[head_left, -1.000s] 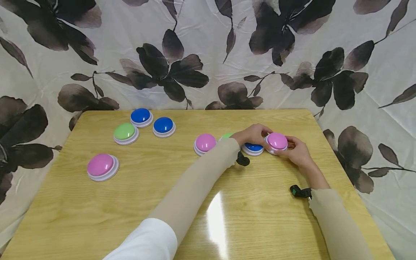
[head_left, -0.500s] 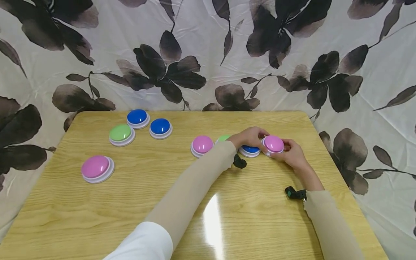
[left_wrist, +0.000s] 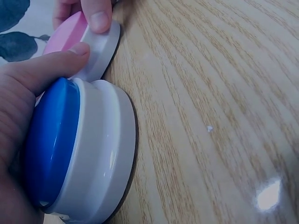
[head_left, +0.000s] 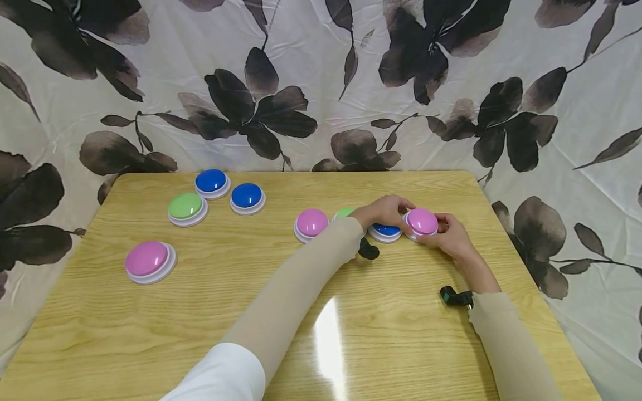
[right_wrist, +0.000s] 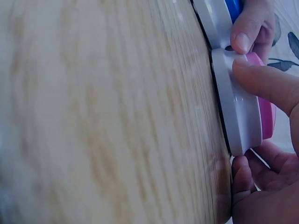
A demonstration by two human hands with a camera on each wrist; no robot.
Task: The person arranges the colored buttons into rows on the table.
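Observation:
A pink push button (head_left: 422,221) with a white base sits at the right end of a row on the table. My right hand (head_left: 453,239) grips its right side, the thumb along the front of the base and fingers behind. From the left, my left hand (head_left: 388,214) reaches over a blue push button (left_wrist: 53,144) and holds the pink one's left edge between thumb and fingers. In the right wrist view the pink button's base (right_wrist: 236,102) lies against the table, right beside the blue one's base. My left forearm partly hides a green push button (head_left: 344,213).
Another pink button (head_left: 312,223) stands at the row's left end. Farther left are two blue buttons (head_left: 211,180) (head_left: 247,195), a green one (head_left: 185,206) and a pink one (head_left: 147,259). A floral cloth (head_left: 331,83) hangs behind the wooden table (head_left: 225,312).
The head view has shifted slightly, so the table things appear a little farther left. Both hands keep their hold on the pink button, which stays beside the blue one.

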